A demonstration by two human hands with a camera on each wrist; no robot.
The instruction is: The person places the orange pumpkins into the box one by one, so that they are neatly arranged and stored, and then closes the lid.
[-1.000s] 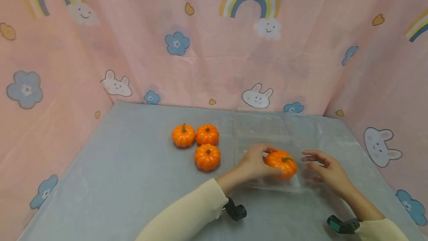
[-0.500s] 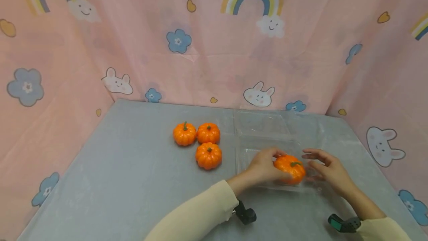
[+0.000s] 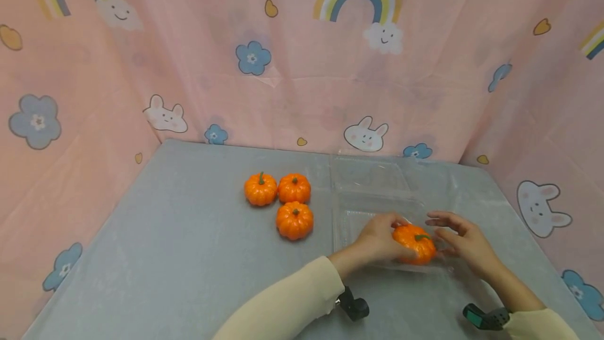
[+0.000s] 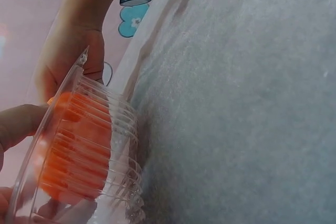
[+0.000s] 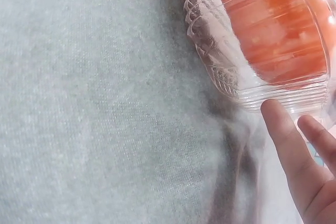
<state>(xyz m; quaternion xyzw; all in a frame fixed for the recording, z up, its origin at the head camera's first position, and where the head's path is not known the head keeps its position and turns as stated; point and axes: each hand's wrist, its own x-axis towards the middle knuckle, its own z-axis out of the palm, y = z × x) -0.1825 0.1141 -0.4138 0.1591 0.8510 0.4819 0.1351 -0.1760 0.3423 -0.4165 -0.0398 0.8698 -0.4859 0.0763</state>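
A small orange pumpkin (image 3: 419, 245) with a green stem sits low in the front right of a clear plastic box (image 3: 344, 224). My left hand (image 3: 377, 239) grips it from its left side, thumb in front and fingers behind. Through the ribbed wall in the left wrist view, the pumpkin (image 4: 79, 148) shows close to the box's floor. Just outside the box's right side is my right hand (image 3: 467, 243), its fingers apart. In the right wrist view, straight fingertips (image 5: 270, 108) lie at the clear ribbed wall (image 5: 252, 98).
Three more orange pumpkins (image 3: 294, 220) stand grouped on the grey cloth, left of the box. The box's clear lid (image 3: 370, 174) lies folded back behind it. A pink printed curtain (image 3: 292, 93) borders the table at the back and sides.
My left hand has moved right and slightly toward the front with the pumpkin, bringing it into the box's front right corner. The right hand has stayed nearly in place.
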